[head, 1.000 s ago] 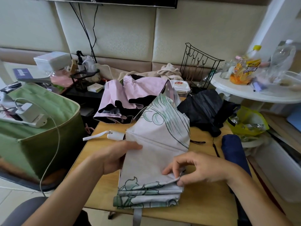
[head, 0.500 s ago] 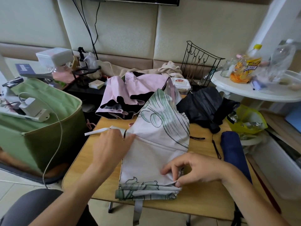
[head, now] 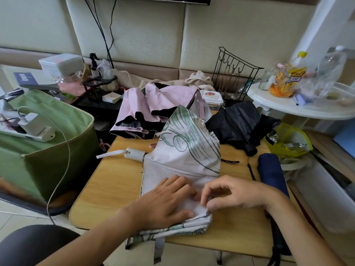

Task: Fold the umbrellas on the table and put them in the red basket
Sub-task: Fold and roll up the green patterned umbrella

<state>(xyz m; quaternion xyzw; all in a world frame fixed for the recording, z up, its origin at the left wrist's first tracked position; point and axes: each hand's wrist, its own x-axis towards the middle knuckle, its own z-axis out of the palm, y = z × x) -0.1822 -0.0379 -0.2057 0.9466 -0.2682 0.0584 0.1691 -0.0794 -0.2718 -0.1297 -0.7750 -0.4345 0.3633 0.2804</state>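
A white umbrella with green line drawings (head: 184,150) lies lengthwise on the wooden table (head: 107,181), its white handle (head: 132,153) pointing left. My left hand (head: 165,200) presses flat on the canopy's near part. My right hand (head: 232,192) pinches the canopy's folded edge at the near right corner. A pink umbrella with black lining (head: 153,110) sits unfolded at the table's far edge. A black umbrella (head: 238,125) lies crumpled at the far right. A folded navy umbrella (head: 270,173) lies along the right edge. No red basket shows.
A green fabric bin (head: 55,148) with a charger and cable stands left of the table. A black wire rack (head: 234,73) and a white round table (head: 288,106) with bottles and snacks are at the back right. A yellow bag (head: 290,141) sits below that table.
My left hand slid from the canopy's left edge near the handle down onto the near part, next to my right hand. My right hand kept its pinch on the fold.
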